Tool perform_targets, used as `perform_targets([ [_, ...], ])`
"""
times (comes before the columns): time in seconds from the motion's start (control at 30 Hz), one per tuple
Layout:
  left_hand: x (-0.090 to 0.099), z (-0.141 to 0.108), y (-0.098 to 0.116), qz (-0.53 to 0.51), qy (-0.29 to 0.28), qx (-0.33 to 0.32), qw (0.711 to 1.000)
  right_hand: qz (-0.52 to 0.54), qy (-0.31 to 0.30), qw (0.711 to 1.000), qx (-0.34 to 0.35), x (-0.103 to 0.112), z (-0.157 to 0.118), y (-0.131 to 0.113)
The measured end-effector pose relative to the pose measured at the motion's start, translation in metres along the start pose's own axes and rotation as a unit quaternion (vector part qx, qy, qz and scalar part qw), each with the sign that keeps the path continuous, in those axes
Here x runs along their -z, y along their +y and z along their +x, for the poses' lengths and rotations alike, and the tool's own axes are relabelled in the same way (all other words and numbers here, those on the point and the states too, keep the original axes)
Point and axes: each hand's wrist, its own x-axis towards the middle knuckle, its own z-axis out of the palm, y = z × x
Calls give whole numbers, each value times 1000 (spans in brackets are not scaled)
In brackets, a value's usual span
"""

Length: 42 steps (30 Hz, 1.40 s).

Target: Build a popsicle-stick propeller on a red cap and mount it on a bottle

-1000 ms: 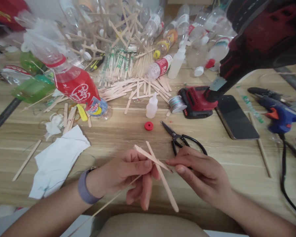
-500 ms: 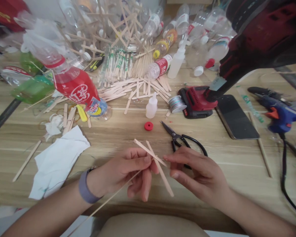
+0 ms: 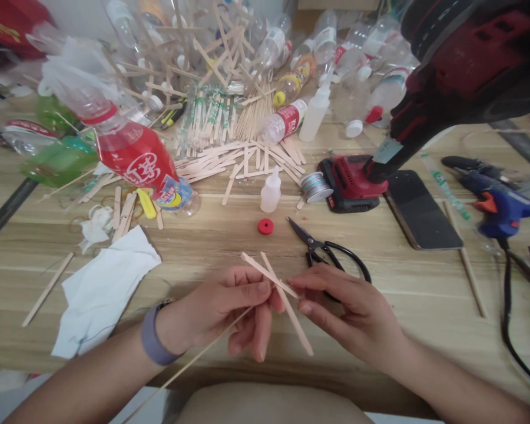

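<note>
My left hand [image 3: 236, 306] is closed in a pinch on a thin bamboo skewer [image 3: 198, 355], whose long end runs down toward my lap. At its fingertips two flat wooden craft sticks form an X: the upper craft stick [image 3: 265, 271] lies across the longer craft stick [image 3: 297, 325]. My right hand [image 3: 351, 309] is half curled, its thumb and index finger apart on either side of the upper stick's right end; whether they touch it I cannot tell. Black-handled scissors [image 3: 315, 242] lie just beyond the right hand. A red cap [image 3: 265, 226] sits in front of a small dropper bottle [image 3: 271, 191].
A red drink bottle [image 3: 136, 159] stands left, near white paper [image 3: 108, 288]. Loose craft sticks [image 3: 216, 162] and several plastic bottles fill the back. On the right are a cordless drill [image 3: 355, 182], a thread spool [image 3: 317, 187], a phone [image 3: 424, 209] and a blue glue gun [image 3: 507, 206].
My right hand has moved slightly left, bringing its thumb and index finger closer around the upper craft stick's end. The left hand and crossed sticks have hardly moved.
</note>
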Motion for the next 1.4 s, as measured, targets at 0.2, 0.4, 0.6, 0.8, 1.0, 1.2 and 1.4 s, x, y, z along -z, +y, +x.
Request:
perform_targets([
  [0.2,-1,0,3,11,18,13,1000,-4,-32,999,-17,1,-1,-4],
  [0.4,-3,0,3,12,21,17,1000,-2,-25,1000,-18,0,-1,-3],
  [0.6,0,0,-4,-14,-23,-2,1000,11,-26,1000,-7,0,-1,-3],
  [0.8,3,1,-1,1,-30,-19,999,-3,4,999,-38,-2,-2,1],
  [1.0,1,-2,8,48,-11,-28,998,-24,82,989,-123,-3,0,5],
  [1.2,3,-4,11,88,-11,-27,996,62,89,976,-189,-6,0,7],
  [1.4,4,-2,13,108,3,-6,994,102,98,971,-195,-8,0,6],
])
